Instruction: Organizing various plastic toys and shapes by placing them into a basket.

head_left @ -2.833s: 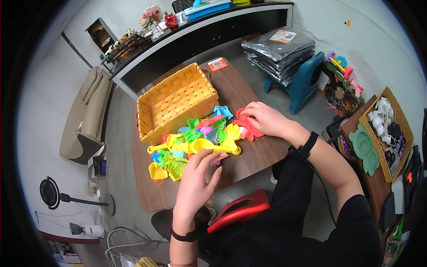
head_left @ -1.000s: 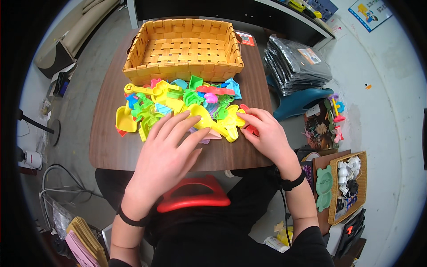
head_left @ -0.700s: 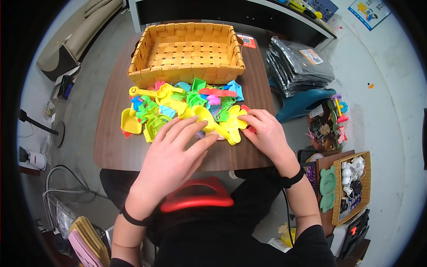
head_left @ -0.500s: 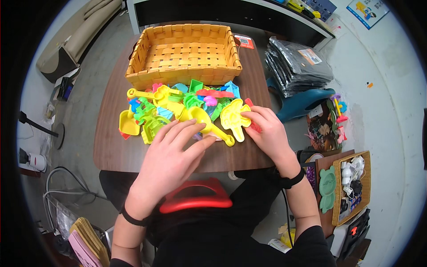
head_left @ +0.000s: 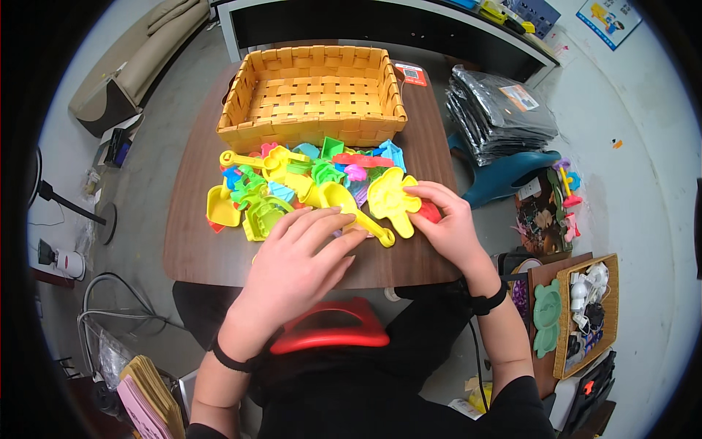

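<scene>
A heap of plastic sand toys lies on the brown table, mostly yellow and green with some blue, red and pink. My right hand (head_left: 452, 228) pinches the right edge of a yellow sand mould (head_left: 391, 199), a flat piece with a rounded, scalloped head and a short handle. A red toy (head_left: 430, 212) shows partly beneath that hand. My left hand (head_left: 296, 256) hovers at the heap's near side, fingers stretched out and a little apart. Its fingertips are close to the handle of a yellow toy shovel (head_left: 355, 210); whether they touch it I cannot tell. Further left lies another yellow scoop (head_left: 223, 207).
Behind the heap stands a woven basket (head_left: 311, 135) with nothing inside. The table (head_left: 201, 256) has rounded corners. At its right are a stack of plastic-wrapped packs (head_left: 497, 117) and a teal object (head_left: 504, 179). A red seat handle (head_left: 333, 335) sits below the near edge.
The yellow mould has turned in my right hand, so its face shows more fully. My left hand stays by the shovel. The whole view has shifted slightly.
</scene>
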Available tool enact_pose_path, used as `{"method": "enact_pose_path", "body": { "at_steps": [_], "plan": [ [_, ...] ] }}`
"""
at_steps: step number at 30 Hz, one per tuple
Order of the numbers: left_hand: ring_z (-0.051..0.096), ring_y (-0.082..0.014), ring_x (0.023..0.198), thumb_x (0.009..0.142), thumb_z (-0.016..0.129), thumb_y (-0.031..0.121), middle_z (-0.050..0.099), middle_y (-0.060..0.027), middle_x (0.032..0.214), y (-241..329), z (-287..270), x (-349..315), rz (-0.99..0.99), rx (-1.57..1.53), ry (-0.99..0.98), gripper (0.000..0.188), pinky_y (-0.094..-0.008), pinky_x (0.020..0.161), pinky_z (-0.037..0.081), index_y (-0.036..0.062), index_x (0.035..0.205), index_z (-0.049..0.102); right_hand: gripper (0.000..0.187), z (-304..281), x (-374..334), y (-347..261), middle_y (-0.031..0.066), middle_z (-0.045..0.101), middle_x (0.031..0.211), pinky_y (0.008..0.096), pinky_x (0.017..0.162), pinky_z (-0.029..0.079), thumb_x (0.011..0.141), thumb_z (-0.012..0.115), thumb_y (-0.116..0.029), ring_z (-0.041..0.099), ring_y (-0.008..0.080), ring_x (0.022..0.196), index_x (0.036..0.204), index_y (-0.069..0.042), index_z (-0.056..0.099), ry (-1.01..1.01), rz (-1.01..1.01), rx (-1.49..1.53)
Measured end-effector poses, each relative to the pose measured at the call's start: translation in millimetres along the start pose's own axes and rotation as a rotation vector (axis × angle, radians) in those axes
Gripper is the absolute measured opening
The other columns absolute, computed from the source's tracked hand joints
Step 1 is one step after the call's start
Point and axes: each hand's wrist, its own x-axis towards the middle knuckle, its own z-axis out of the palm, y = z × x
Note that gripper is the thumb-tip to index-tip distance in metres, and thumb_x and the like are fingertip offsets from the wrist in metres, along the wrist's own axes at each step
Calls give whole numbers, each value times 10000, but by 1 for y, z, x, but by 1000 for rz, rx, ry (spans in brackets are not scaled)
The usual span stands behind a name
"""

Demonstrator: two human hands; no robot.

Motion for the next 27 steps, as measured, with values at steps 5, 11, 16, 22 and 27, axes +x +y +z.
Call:
{"method": "enact_pose_path", "body": {
  "at_steps": [5,11,16,22,27],
  "plan": [
    [677,-353,1357,926,847,98,731,-102,1421,-1,-1,-1,9,6,-5,366,-503,1144,546,129,1287,798,422,6,-3,-5,105,792,1232,379,953,623,920,857,-95,766,235,1113,1336,-76,785,6,37,73],
    [681,-352,1349,922,846,91,733,-100,1415,0,-1,-1,11,11,18,364,-501,1137,548,128,1280,798,440,2,1,-3,111,797,1234,365,941,626,928,856,-90,772,219,1101,1359,-64,777,5,56,147],
    [685,-350,1342,918,845,86,735,-98,1409,2,0,0,3,4,54,362,-500,1132,551,127,1275,798,454,-17,10,13,116,802,1236,353,932,628,934,855,-86,777,206,1091,1379,-54,771,-11,62,193],
    [689,-348,1334,915,844,80,738,-96,1403,7,1,-1,-18,23,104,359,-498,1125,553,126,1268,798,472,-28,63,32,123,807,1238,338,921,630,941,854,-81,783,190,1079,1403,-42,763,-31,49,267],
    [693,-347,1327,911,843,75,740,-95,1398,13,3,9,-25,61,128,358,-497,1120,555,125,1263,798,487,-14,157,35,128,811,1240,326,911,632,948,853,-76,787,177,1069,1423,-33,756,-35,45,352]
  ]
}}
